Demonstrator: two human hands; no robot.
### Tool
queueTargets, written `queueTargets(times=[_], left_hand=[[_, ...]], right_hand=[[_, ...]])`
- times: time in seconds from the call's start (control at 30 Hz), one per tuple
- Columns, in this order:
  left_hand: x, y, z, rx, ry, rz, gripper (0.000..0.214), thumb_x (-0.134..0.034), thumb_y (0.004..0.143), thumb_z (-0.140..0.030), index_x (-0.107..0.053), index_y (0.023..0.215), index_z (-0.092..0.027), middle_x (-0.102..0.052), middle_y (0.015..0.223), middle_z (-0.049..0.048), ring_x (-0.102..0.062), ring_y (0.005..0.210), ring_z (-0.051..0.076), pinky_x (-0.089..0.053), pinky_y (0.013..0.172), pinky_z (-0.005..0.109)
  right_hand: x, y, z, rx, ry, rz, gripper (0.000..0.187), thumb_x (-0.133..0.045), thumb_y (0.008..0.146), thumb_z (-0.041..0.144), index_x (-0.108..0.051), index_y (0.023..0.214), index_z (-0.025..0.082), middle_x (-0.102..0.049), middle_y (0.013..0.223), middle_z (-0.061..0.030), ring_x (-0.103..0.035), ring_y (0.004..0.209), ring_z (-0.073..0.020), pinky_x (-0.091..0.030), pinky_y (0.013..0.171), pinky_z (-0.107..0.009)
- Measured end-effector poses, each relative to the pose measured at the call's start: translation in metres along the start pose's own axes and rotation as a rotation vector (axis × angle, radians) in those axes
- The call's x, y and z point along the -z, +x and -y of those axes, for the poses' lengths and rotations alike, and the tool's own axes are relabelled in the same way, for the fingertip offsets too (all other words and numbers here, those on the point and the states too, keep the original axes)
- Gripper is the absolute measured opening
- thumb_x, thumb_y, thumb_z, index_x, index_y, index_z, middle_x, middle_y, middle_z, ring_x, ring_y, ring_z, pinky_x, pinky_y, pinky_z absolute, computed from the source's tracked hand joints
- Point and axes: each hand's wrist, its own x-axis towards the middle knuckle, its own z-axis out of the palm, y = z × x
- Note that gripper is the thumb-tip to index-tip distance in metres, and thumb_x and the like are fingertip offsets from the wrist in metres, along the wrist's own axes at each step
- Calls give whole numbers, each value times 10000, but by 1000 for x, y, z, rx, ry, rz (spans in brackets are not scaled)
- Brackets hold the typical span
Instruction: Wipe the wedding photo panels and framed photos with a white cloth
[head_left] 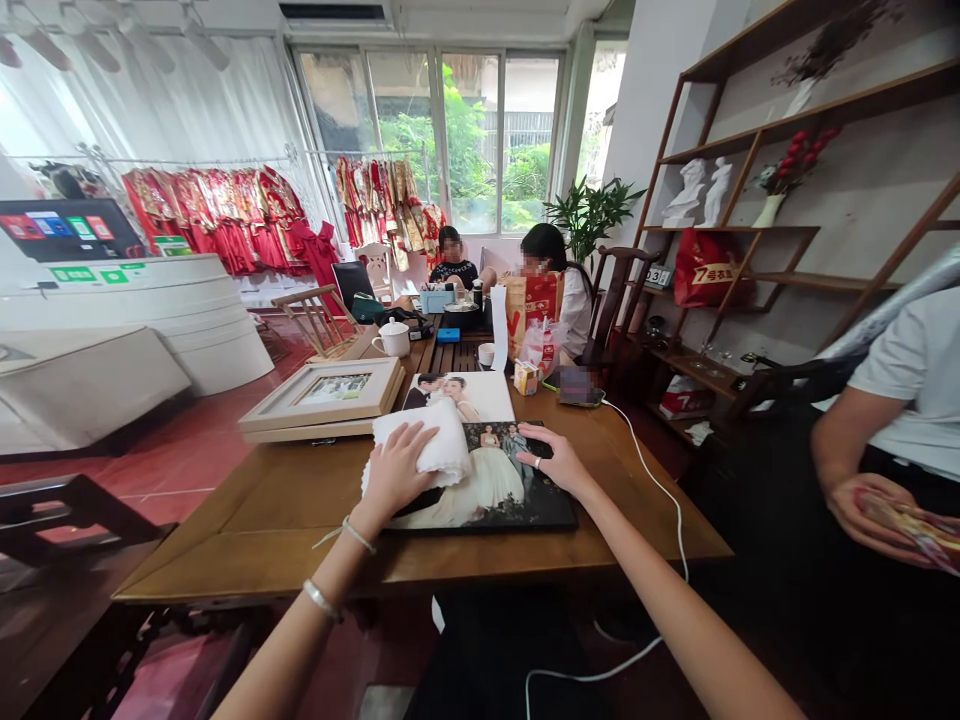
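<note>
A large dark wedding photo panel [517,500] lies flat on the wooden table [300,520] in front of me. My left hand [395,470] rests palm down, fingers spread, on a folded white cloth [435,440] that lies over the panel's left part. My right hand [555,458] lies flat with fingers apart on the panel's upper right area, a ring on one finger. A second wedding photo print [480,392] sits just behind the panel.
Stacked wooden picture frames [326,395] lie at the left back. A phone [577,388] with a white cable [660,490] sits at the right. Another person's arm [855,470] holds something at the far right. Two people sit at the table's far end.
</note>
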Motion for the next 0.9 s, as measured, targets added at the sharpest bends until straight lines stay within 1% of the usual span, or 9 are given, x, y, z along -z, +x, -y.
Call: queueTargets(times=[0.1,0.2,0.3,0.47,0.57,0.67,0.8,0.9], left_hand=[[-2,8,11,-41,-9,-2,601,-553,775,-353,-421,1355,-264,-407,1439,39,-299,1342,277,-317,1054,442],[-1,4,16,-95,-21,5,602,-552,755,-317,-441,1341,-242,-419,1430,44,-301,1343,271,-311,1066,430],[3,-13,16,-128,-39,16,626,-550,714,-267,-453,1332,-236,-418,1430,40,-301,1343,271,-312,1067,425],[12,-54,9,-158,-58,34,732,-504,615,-153,-444,1337,-261,-383,1453,19,-285,1349,294,-329,1043,464],[15,-65,5,-181,-61,45,777,-488,573,-124,-445,1334,-279,-380,1455,5,-284,1350,298,-327,1042,470],[15,-55,6,-177,-57,66,784,-501,572,-121,-438,1336,-287,-379,1455,8,-289,1347,297,-338,1034,471],[10,-21,7,-163,-52,77,741,-548,621,-148,-430,1344,-256,-381,1453,44,-282,1348,299,-323,1044,487],[4,4,5,-159,-56,47,665,-576,679,-195,-451,1330,-240,-398,1441,61,-298,1339,300,-311,1055,481]], right_hand=[[0,0,1,-1,5,1,398,-732,675,328,-688,1049,199,-632,1217,-112,-571,1155,-254,-393,1042,-458],[0,1,1,-10,-22,-8,386,-728,679,315,-690,1045,197,-631,1218,-114,-573,1153,-253,-393,1043,-457],[1,4,0,-9,-59,-2,365,-724,680,296,-695,1030,199,-640,1205,-111,-578,1148,-252,-393,1043,-460],[2,11,-1,-6,-92,33,351,-729,672,297,-704,1010,206,-655,1180,-102,-584,1140,-259,-400,1036,-465],[1,11,-2,2,-102,27,370,-729,677,319,-700,1025,197,-648,1191,-110,-584,1140,-261,-404,1035,-459],[1,9,-2,8,-94,14,411,-734,672,361,-692,1046,194,-641,1201,-113,-578,1147,-261,-402,1039,-454],[1,6,-2,19,-77,32,441,-740,664,386,-687,1054,187,-636,1208,-118,-573,1153,-260,-398,1043,-450],[1,6,-2,37,-61,35,433,-735,670,390,-687,1050,189,-637,1208,-117,-569,1158,-257,-399,1042,-450]])
